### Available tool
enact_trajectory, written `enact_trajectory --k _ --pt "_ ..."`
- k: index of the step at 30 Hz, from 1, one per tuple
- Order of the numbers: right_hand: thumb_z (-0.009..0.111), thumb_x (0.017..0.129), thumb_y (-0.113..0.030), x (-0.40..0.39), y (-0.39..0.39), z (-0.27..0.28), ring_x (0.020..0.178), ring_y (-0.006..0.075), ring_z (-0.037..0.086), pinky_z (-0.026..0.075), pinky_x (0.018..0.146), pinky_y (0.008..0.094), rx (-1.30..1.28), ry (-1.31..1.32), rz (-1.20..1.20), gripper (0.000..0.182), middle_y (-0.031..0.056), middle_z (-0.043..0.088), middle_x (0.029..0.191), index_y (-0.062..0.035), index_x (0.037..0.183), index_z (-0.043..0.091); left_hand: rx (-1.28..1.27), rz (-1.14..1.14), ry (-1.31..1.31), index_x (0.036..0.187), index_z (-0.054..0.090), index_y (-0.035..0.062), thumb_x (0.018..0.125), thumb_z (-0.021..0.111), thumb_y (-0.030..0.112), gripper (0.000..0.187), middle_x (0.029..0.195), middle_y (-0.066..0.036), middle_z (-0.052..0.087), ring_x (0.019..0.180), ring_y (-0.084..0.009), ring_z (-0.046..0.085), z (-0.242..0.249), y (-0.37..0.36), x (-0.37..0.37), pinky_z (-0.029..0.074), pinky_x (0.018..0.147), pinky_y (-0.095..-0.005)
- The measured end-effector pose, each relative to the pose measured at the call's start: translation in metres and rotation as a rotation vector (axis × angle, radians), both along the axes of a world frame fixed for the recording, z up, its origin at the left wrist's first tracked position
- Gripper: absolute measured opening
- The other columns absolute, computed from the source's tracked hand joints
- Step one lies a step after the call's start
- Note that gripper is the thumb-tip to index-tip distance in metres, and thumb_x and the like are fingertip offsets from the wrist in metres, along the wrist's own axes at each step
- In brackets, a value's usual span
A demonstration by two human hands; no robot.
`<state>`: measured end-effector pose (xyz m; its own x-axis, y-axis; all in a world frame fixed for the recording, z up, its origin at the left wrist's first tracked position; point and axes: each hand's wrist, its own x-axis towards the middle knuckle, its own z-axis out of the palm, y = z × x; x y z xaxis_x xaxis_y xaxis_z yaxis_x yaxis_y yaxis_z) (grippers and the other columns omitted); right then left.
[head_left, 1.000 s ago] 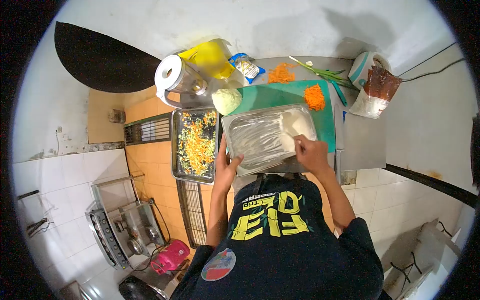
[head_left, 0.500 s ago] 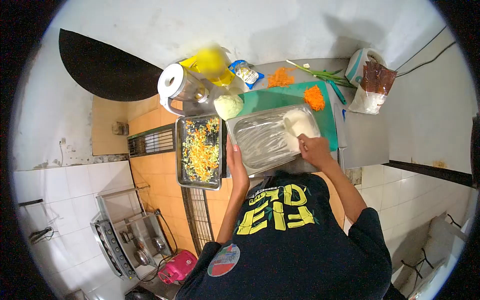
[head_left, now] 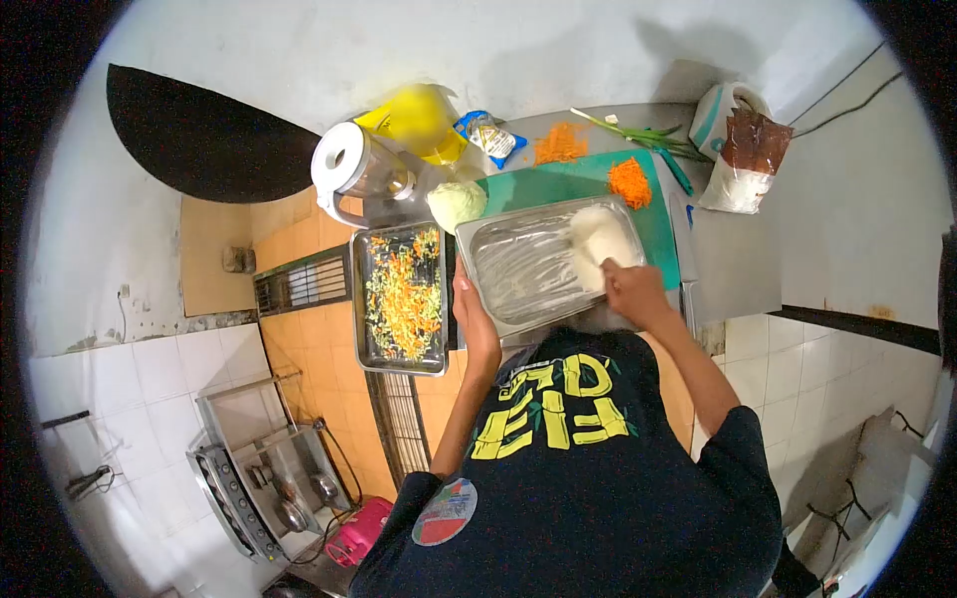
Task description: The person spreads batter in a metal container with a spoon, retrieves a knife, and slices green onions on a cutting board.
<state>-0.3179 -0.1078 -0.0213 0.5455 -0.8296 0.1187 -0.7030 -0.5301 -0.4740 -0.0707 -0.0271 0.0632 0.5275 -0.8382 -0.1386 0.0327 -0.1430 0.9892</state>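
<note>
A rectangular steel pan [head_left: 510, 261] is tilted in front of me, streaked inside with a whitish film. Pale, creamy batter-like mixture [head_left: 598, 242] has gathered at its right end. Against the pan's left side, my left hand [head_left: 477, 317] grips the edge with fingers along the wall. My right hand [head_left: 638, 291] is closed over the near right corner, at the mixture; whatever it holds is hidden by the fingers and blur. To the left, a dark tray [head_left: 446, 344] holds shredded vegetables [head_left: 402, 304] in orange and pale green.
A green cutting board [head_left: 558, 184] with grated carrot [head_left: 629, 183] lies behind the pan. Around it are a cabbage [head_left: 458, 205], a blender jug [head_left: 349, 169], a yellow bag [head_left: 424, 125], a blue packet [head_left: 490, 140], spring onions [head_left: 638, 134] and a flour-like bag [head_left: 748, 164].
The pan and both hands have shifted slightly right. My right hand has moved a little at the pan's corner, and the pale mixture has changed shape.
</note>
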Motion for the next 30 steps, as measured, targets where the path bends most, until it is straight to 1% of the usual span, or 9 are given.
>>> enact_trajectory --k 4,8,11,15,17,20,23,27,30 --pt "0.059 0.089 -0.021 -0.007 0.013 0.027 0.052 0.0351 0.063 0.047 0.047 0.0490 0.016 -0.071 -0.094 0.009 0.0137 0.060 0.056 -0.0121 0.090 0.059 0.001 -0.016 0.028 0.154 0.030 0.0048 0.107 0.025 0.048 0.064 0.154 -0.015 0.037 0.139 -0.0281 0.039 -0.005 0.006 -0.001 0.029 0.115 -0.0384" --pt "0.059 0.089 -0.020 0.041 0.044 0.061 0.053 0.0357 0.063 0.048 0.049 0.0500 0.004 -0.271 0.120 0.010 0.0146 0.060 0.057 -0.0116 0.093 0.060 -0.021 -0.022 0.014 0.152 0.032 0.0011 0.108 0.026 0.043 0.061 0.152 -0.016 0.038 0.137 -0.0278 0.040 -0.011 0.004 0.002 0.030 0.114 -0.0379" --pt "0.059 0.090 -0.021 0.048 0.047 0.053 0.054 0.0363 0.063 0.047 0.050 0.0506 0.080 -0.120 0.180 0.011 0.0154 0.060 0.058 -0.0117 0.095 0.061 -0.050 -0.025 -0.031 0.150 0.033 -0.0017 0.109 0.026 0.039 0.059 0.150 -0.017 0.039 0.136 -0.0276 0.040 -0.010 0.007 0.001 0.030 0.114 -0.0376" --pt "0.061 0.088 -0.020 0.006 0.029 0.014 0.054 0.0369 0.062 0.047 0.049 0.0503 0.075 -0.107 -0.089 0.011 0.0149 0.061 0.059 -0.0119 0.095 0.061 -0.110 -0.013 -0.145 0.148 0.035 -0.0054 0.109 0.027 0.033 0.056 0.148 -0.019 0.041 0.135 -0.0273 0.041 -0.013 0.013 -0.003 0.031 0.113 -0.0371" --pt "0.063 0.086 -0.019 -0.003 0.026 0.033 0.054 0.0368 0.062 0.047 0.050 0.0498 0.132 -0.123 -0.165 0.012 0.0143 0.061 0.060 -0.0120 0.095 0.061 -0.111 -0.017 -0.206 0.147 0.036 -0.0062 0.109 0.027 0.033 0.055 0.148 -0.019 0.041 0.135 -0.0273 0.041 -0.008 0.014 -0.004 0.031 0.113 -0.0370" --pt "0.066 0.085 -0.013 0.031 0.054 0.065 0.055 0.0333 0.063 0.048 0.050 0.0441 0.035 -0.278 -0.005 0.010 0.0132 0.060 0.059 -0.0113 0.094 0.065 -0.098 -0.024 -0.198 0.147 0.037 -0.0057 0.109 0.027 0.034 0.055 0.148 -0.019 0.040 0.135 -0.0279 0.040 0.000 0.018 -0.011 0.030 0.113 -0.0370" --pt "0.066 0.083 -0.014 0.050 0.063 0.075 0.055 0.0334 0.062 0.048 0.050 0.0448 0.030 -0.196 0.225 0.011 0.0132 0.061 0.062 -0.0108 0.094 0.065 -0.143 -0.022 -0.121 0.147 0.037 -0.0056 0.109 0.026 0.033 0.055 0.148 -0.019 0.040 0.136 -0.0286 0.040 0.001 0.012 -0.013 0.028 0.114 -0.0371" --pt "0.065 0.086 -0.015 0.017 0.040 0.029 0.054 0.0333 0.062 0.047 0.049 0.0448 0.021 -0.017 0.010 0.009 0.0144 0.061 0.062 -0.0112 0.094 0.065 -0.136 0.000 -0.146 0.147 0.037 -0.0056 0.109 0.025 0.034 0.056 0.149 -0.019 0.040 0.137 -0.0286 0.040 -0.010 0.015 -0.010 0.028 0.114 -0.0372" --pt "0.065 0.089 -0.017 0.006 0.036 0.052 0.056 0.0333 0.064 0.048 0.050 0.0433 0.139 -0.117 -0.082 0.011 0.0154 0.063 0.064 -0.0113 0.098 0.066 -0.131 0.000 -0.183 0.147 0.037 -0.0055 0.109 0.024 0.036 0.057 0.149 -0.019 0.039 0.137 -0.0283 0.040 -0.016 0.018 -0.007 0.029 0.115 -0.0376"
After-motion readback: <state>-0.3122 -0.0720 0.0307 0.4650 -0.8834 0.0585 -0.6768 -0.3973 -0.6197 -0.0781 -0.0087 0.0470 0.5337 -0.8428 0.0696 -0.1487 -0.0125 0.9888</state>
